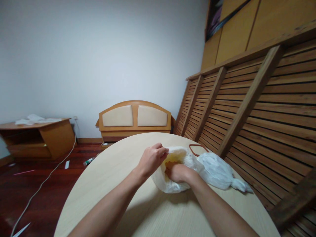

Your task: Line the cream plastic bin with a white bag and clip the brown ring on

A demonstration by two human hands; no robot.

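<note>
A white plastic bag stands on the round pale table, its mouth turned toward me and something yellow showing inside. My left hand is closed, pinching the bag's rim at the upper left. Through the opening reaches my right hand, its fingers down inside the bag and mostly hidden, beside the yellow contents. What the right fingers hold, if anything, cannot be seen.
Right of the bag lies a second, knotted white bag, with a reddish-brown loop behind it. A slatted wooden frame leans along the right side. Beyond the table stand a headboard and a low cabinet.
</note>
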